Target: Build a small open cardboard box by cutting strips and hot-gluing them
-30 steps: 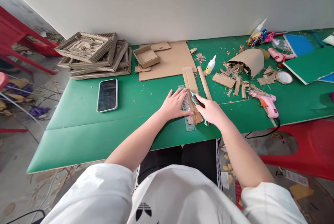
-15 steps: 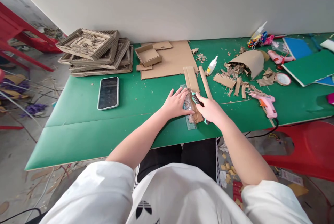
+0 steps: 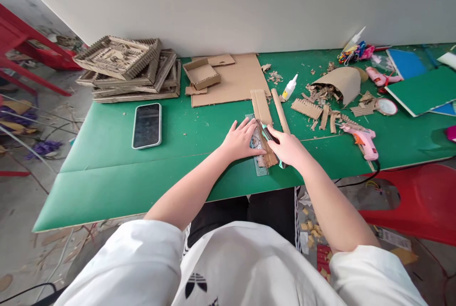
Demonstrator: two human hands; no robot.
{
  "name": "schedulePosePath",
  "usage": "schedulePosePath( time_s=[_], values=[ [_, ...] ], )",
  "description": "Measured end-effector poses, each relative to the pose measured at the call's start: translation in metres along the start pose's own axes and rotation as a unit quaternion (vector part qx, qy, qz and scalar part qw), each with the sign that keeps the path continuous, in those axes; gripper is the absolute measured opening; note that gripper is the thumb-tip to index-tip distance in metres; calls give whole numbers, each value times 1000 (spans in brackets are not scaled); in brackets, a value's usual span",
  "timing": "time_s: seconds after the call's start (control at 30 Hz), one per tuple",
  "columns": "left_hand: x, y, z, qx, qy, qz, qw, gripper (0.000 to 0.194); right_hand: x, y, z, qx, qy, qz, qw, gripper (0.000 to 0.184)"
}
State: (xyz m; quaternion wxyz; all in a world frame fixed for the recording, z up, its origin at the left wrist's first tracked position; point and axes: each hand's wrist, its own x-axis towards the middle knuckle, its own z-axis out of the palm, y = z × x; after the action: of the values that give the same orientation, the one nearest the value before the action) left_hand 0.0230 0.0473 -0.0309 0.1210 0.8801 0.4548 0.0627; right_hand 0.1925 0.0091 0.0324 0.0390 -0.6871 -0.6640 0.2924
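Observation:
My left hand lies flat with fingers spread, pressing on a clear plastic ruler. Along its right side the ruler overlaps a long cardboard strip, which lies lengthwise away from me. In my right hand is a utility knife with a black and teal handle. My fingers are wrapped round it, and its tip is at the strip beside the ruler, close to my left fingertips. Another narrow cardboard strip lies just right of the first, partly behind my right hand.
Left on the green table are a phone and stacked cardboard frames. A cardboard sheet with a small box lies behind. To the right are a glue bottle, cardboard scraps and a pink glue gun.
Both hands, the ruler and the knife keep nearly the same places. The view has shifted very slightly.

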Motion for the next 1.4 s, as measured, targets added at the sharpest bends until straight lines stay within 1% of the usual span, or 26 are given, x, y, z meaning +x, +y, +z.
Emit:
schedulePosePath(
  time_s=[0.23, 0.37, 0.5, 0.57, 0.67, 0.73, 1.0, 1.2, 1.4],
  values=[
    [-1, -1, -1, 2, -7, 1, 1000, 93, -1, -11, -3, -78, -25, 8, 997, 58],
    [-1, -2, -3, -1, -24, 3, 1000, 92, 0, -15, -3, -85, -24, 6, 996, 58],
    [0, -2, -4, -7, -34, 2, 999, 91, 0, -10, 0, -60, -28, 10, 998, 59],
    [0, -3, -4, -11, -35, 2, 999, 91, -1, -6, 0, -48, -12, 5, 999, 58],
    [0, -3, -4, -16, -36, 3, 999, 91, -3, 1, 0, -49, 31, 7, 998, 56],
    [0, -4, -4, -19, -35, 6, 999, 90, -5, 2, 0, -42, 42, 10, 998, 57],
    [-1, -5, -2, -29, -21, 8, 999, 90, -4, 2, 4, -6, 8, -18, 1000, 56],
    [0, -5, -2, -32, -21, 8, 999, 91, -3, -2, 8, -49, 13, -21, 999, 58],
    [0, -4, -4, -36, -35, 2, 999, 89, -1, -7, 7, -92, -8, -28, 995, 59]
  ],
)
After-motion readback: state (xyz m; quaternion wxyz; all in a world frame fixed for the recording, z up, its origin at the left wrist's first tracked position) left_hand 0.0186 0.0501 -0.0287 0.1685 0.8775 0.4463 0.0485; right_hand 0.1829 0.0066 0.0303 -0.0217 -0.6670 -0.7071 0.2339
